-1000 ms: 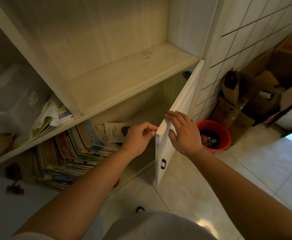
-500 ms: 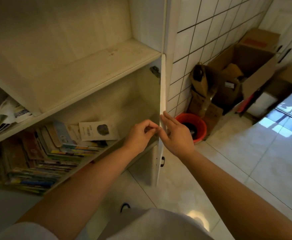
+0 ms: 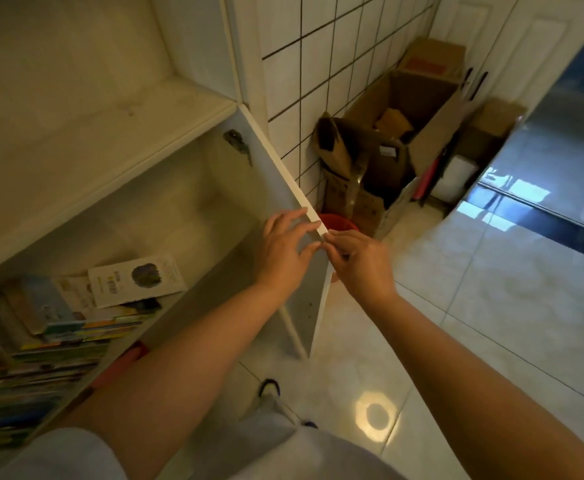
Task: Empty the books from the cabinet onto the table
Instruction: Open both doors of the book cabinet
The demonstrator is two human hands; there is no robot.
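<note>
The lower cabinet compartment holds a pile of colourful books point(image 3: 58, 341) lying flat at the left. A white booklet point(image 3: 134, 280) with a dark picture lies on top of the pile. The white cabinet door point(image 3: 266, 174) stands swung wide open toward the tiled wall, its inner face showing. My left hand point(image 3: 283, 247) rests on that inner face near the top corner, fingers straight. My right hand point(image 3: 360, 261) holds the door's outer edge at the same corner, its fingers curled round it.
A red bucket point(image 3: 339, 221) sits behind the door by the wall, with open cardboard boxes point(image 3: 405, 133) beyond it. The shelf above point(image 3: 110, 126) is bare. A dark glossy surface point(image 3: 560, 150) fills the right. The floor is shiny tile.
The door has swung further open, from facing me to near the wall. My left hand went from curled on its top edge to flat on the inner face. The view turned right.
</note>
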